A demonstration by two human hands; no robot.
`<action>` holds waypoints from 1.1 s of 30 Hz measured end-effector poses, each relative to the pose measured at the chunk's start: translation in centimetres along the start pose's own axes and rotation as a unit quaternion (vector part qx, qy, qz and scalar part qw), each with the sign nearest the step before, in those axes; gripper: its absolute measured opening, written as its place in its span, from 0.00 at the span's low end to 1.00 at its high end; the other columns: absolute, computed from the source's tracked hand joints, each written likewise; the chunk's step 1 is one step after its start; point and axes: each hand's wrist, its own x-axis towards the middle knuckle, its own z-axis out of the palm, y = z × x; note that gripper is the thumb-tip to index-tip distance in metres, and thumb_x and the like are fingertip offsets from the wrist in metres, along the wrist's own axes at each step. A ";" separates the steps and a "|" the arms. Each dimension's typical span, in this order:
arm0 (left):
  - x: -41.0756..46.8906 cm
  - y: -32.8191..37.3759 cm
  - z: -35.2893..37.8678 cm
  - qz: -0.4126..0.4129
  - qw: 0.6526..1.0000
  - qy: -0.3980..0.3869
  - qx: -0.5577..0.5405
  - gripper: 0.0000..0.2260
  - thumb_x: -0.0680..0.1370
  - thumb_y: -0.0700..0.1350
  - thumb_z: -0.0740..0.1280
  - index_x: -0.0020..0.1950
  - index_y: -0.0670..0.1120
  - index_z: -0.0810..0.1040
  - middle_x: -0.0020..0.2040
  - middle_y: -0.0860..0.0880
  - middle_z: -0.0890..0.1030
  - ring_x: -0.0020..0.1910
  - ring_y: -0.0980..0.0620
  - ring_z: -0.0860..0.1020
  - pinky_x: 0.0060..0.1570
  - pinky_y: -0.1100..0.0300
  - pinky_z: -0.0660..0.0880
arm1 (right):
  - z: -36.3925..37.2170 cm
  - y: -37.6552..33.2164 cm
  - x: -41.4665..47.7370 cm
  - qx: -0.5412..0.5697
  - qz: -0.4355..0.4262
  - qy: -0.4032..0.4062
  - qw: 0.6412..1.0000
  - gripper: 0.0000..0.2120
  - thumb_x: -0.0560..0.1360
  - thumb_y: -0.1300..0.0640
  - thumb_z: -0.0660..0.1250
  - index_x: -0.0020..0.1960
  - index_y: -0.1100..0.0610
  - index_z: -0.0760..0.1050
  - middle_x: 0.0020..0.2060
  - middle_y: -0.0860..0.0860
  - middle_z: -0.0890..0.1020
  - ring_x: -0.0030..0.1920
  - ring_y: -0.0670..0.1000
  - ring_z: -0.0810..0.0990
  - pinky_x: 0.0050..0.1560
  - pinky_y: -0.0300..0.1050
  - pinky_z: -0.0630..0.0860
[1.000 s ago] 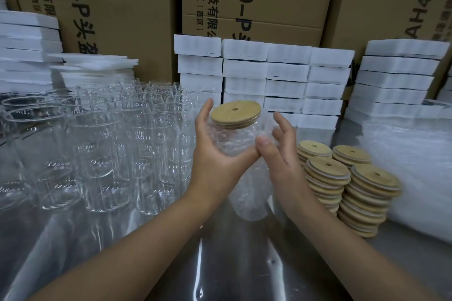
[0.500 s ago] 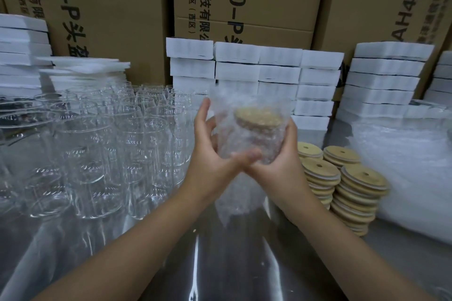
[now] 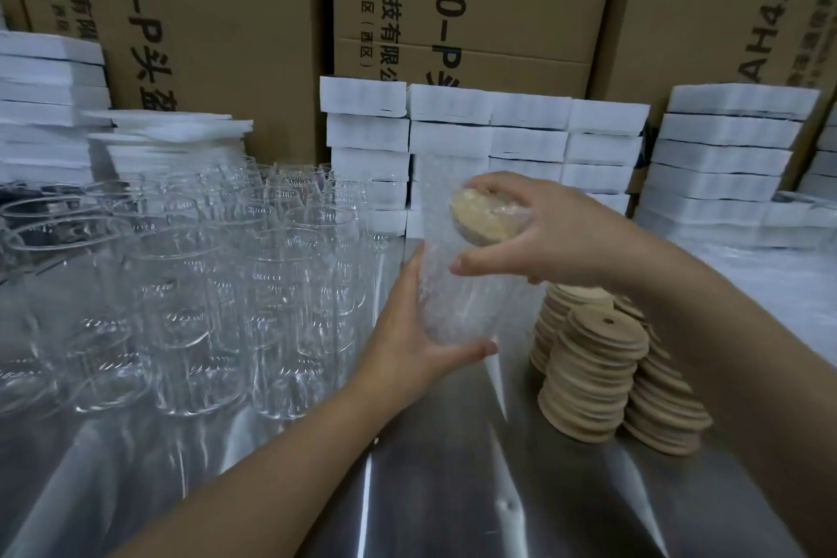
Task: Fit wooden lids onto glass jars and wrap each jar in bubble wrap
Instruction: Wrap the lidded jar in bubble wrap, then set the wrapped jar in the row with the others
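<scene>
A glass jar [image 3: 457, 299] with a wooden lid [image 3: 484, 215] is held above the metal table, tilted, with clear bubble wrap around it and over the lid. My left hand [image 3: 416, 331] cups the jar's bottom and left side, thumb curled under it. My right hand [image 3: 543, 236] grips the lidded top from the right, fingers over the wrapped lid and thumb on the jar's side.
Several empty glass jars [image 3: 190, 285] crowd the table's left half. Stacks of wooden lids [image 3: 598, 372] stand to the right. A pile of bubble wrap [image 3: 770, 285] lies far right. White foam boxes [image 3: 489, 136] and cardboard cartons [image 3: 475, 0] line the back.
The bubble wrap went up over the bare lid. My right hand moved from the jar's side onto its top, my left hand slid down to the base, and the jar tilted.
</scene>
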 end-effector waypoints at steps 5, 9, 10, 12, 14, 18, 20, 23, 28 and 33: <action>-0.2 -0.7 1.0 -0.054 0.998 -0.027 -0.012 0.56 0.61 0.54 0.80 0.73 0.65 0.40 0.76 0.59 0.52 0.70 0.61 0.62 0.69 0.55 0.67 | -2.9 2.3 6.1 0.064 0.093 0.120 0.986 0.32 0.62 0.42 0.77 0.61 0.45 0.67 0.48 0.45 0.73 0.44 0.48 0.77 0.27 0.40 0.77; -0.7 -1.9 1.9 0.007 0.987 -0.123 0.102 0.42 0.74 0.51 0.74 0.70 0.67 0.43 0.69 0.62 0.55 0.70 0.64 0.61 0.67 0.72 0.58 | -2.1 6.2 11.7 -0.002 0.070 0.236 0.969 0.35 0.65 0.47 0.77 0.62 0.53 0.61 0.54 0.51 0.70 0.50 0.55 0.74 0.43 0.52 0.76; -0.6 -2.1 1.8 0.026 0.981 -0.139 0.131 0.41 0.75 0.52 0.72 0.70 0.67 0.42 0.70 0.60 0.55 0.70 0.65 0.60 0.66 0.74 0.56 | -1.7 7.2 12.8 -0.018 0.065 0.247 0.967 0.32 0.66 0.49 0.77 0.60 0.53 0.60 0.54 0.52 0.69 0.50 0.56 0.73 0.43 0.50 0.72; -0.7 -2.2 1.6 0.056 0.970 -0.162 0.173 0.40 0.75 0.54 0.70 0.74 0.65 0.43 0.72 0.59 0.54 0.73 0.63 0.59 0.68 0.70 0.57 | -1.1 9.2 14.5 -0.023 0.081 0.244 0.966 0.29 0.68 0.51 0.75 0.54 0.54 0.57 0.54 0.56 0.70 0.48 0.57 0.72 0.42 0.48 0.66; -0.8 -2.2 1.5 0.075 0.963 -0.180 0.186 0.40 0.75 0.56 0.69 0.78 0.59 0.46 0.73 0.59 0.54 0.73 0.60 0.59 0.69 0.66 0.59 | -0.5 10.8 15.8 -0.034 0.114 0.213 0.970 0.28 0.68 0.52 0.75 0.54 0.57 0.58 0.55 0.59 0.71 0.48 0.59 0.73 0.43 0.48 0.67; -0.8 -2.0 1.3 0.096 0.953 -0.208 0.199 0.39 0.75 0.58 0.68 0.78 0.59 0.46 0.73 0.59 0.54 0.73 0.59 0.61 0.69 0.61 0.63 | 1.2 13.0 17.4 -0.114 0.156 0.134 0.972 0.31 0.68 0.51 0.76 0.60 0.64 0.63 0.57 0.61 0.72 0.50 0.59 0.73 0.43 0.47 0.67; -0.8 -2.0 1.4 0.095 0.952 -0.214 0.199 0.38 0.75 0.58 0.68 0.77 0.59 0.46 0.73 0.59 0.55 0.72 0.59 0.61 0.69 0.60 0.63 | 1.7 13.4 17.9 -0.128 0.177 0.100 0.971 0.33 0.68 0.48 0.76 0.62 0.65 0.64 0.57 0.60 0.72 0.52 0.61 0.76 0.38 0.47 0.71; -0.8 -1.9 1.5 0.087 0.954 -0.214 0.189 0.37 0.75 0.58 0.68 0.76 0.60 0.47 0.72 0.60 0.55 0.71 0.59 0.63 0.69 0.56 0.66 | 2.3 13.6 18.4 -0.145 0.221 0.076 0.962 0.34 0.71 0.47 0.73 0.65 0.65 0.62 0.59 0.60 0.68 0.55 0.63 0.76 0.36 0.48 0.77; -0.7 -2.1 1.6 0.088 0.954 -0.210 0.193 0.36 0.75 0.57 0.67 0.76 0.60 0.49 0.72 0.59 0.57 0.71 0.58 0.63 0.69 0.55 0.66 | 3.1 14.2 18.4 -0.224 0.218 0.057 0.948 0.25 0.80 0.58 0.59 0.73 0.64 0.55 0.73 0.64 0.51 0.68 0.65 0.66 0.63 0.51 0.68; -0.8 -1.9 1.5 0.083 0.952 -0.214 0.204 0.36 0.76 0.57 0.67 0.77 0.59 0.49 0.72 0.59 0.56 0.72 0.58 0.61 0.69 0.56 0.65 | 2.8 15.7 17.5 -0.286 0.171 -0.042 0.942 0.32 0.78 0.68 0.52 0.77 0.54 0.43 0.77 0.55 0.45 0.70 0.62 0.63 0.69 0.59 0.59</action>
